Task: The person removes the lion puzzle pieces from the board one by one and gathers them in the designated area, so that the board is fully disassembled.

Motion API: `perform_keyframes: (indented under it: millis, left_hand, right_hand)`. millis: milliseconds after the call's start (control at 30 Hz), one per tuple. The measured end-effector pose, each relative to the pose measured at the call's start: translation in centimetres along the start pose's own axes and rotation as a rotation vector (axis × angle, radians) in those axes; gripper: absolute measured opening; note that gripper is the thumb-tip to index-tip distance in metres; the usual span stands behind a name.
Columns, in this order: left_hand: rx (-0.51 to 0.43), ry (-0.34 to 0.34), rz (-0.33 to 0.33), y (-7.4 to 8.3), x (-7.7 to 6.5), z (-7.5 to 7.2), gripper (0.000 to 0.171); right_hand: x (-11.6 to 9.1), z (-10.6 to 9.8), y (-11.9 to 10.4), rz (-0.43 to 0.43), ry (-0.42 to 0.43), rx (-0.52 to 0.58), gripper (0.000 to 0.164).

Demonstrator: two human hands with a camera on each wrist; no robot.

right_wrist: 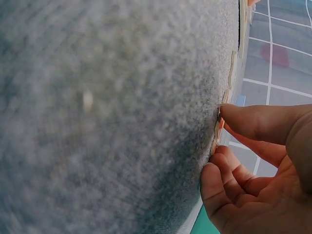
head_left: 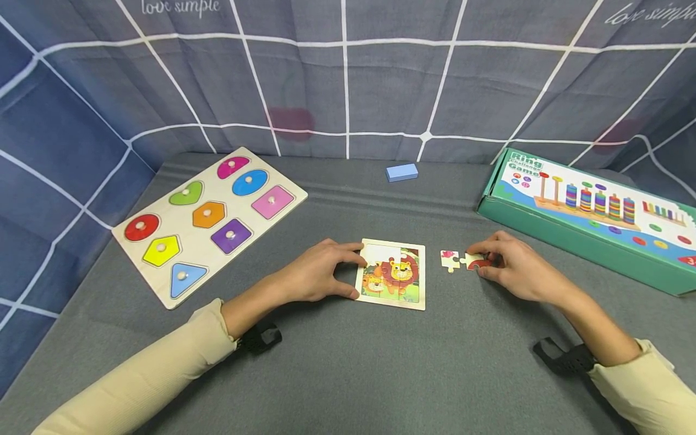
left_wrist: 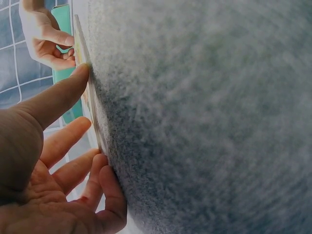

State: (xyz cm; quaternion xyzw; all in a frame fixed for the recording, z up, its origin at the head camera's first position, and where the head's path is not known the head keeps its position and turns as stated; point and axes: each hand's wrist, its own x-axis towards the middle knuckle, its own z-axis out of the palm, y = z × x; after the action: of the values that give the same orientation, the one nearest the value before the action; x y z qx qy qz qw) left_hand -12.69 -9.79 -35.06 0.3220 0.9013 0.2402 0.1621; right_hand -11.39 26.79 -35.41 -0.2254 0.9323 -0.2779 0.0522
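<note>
In the head view a small wooden jigsaw puzzle board (head_left: 393, 306) with a lion picture lies on the grey table. White shows at its upper left, where no picture is seen. My left hand (head_left: 315, 272) rests on the board's left edge, thumb near the lower corner and fingers higher up, spread apart. To the right of the board, my right hand (head_left: 513, 266) pinches a red and cream puzzle piece (head_left: 474, 262) between thumb and fingers, low at the table. Just left of it lies a cream puzzle piece (head_left: 449, 259) with a pink mark; the two appear to touch.
A large wooden shape board (head_left: 176, 244) with coloured knobbed pieces lies at the left. A blue block (head_left: 402, 173) sits near the back. At the right stands a green Ring Challenge Game box (head_left: 576, 248). A grid-patterned curtain (head_left: 380, 90) hangs behind.
</note>
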Motion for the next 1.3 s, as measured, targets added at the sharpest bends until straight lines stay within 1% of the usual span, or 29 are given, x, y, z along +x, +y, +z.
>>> perform_keyframes:
  millis: [167,333,533,667,833,1000,1167,1300]
  left_hand:
    - [0.005,0.003,0.008,0.0,0.0,-0.1,0.053]
    - [0.003,0.003,0.009,0.0,-0.1,-0.1,0.053]
    - [0.000,0.004,0.010,0.0,-0.2,-0.1,0.053]
    - [0.005,0.004,0.005,0.0,-0.1,-0.1,0.053]
    - [0.003,-0.001,-0.006,-0.1,0.0,0.0,0.053]
    - [0.007,0.000,-0.005,0.0,0.0,0.0,0.053]
    - [0.006,-0.003,-0.003,0.1,-0.1,-0.1,0.053]
    - [0.001,-0.004,-0.002,0.1,-0.1,-0.1,0.052]
  right_hand:
    - [-0.1,-0.1,-0.1,-0.006,0.007,0.025,0.028]
    - [0.0,0.0,-0.5,0.012,0.021,0.045,0.025]
    - [0.6,0.3,-1.7,-0.012,0.074,0.067,0.026]
    - [1.4,0.9,-2.8,-0.022,0.079,0.098,0.027]
    - [2.6,1.9,-4.4,-0.032,0.042,0.146,0.028]
    - [3.8,3.1,-5.7,-0.038,-0.004,0.159,0.030]
    - [4.8,4.0,-6.4,-0.059,-0.061,0.124,0.032]
    - [5.2,4.3,-6.7,-0.064,-0.101,0.067,0.033]
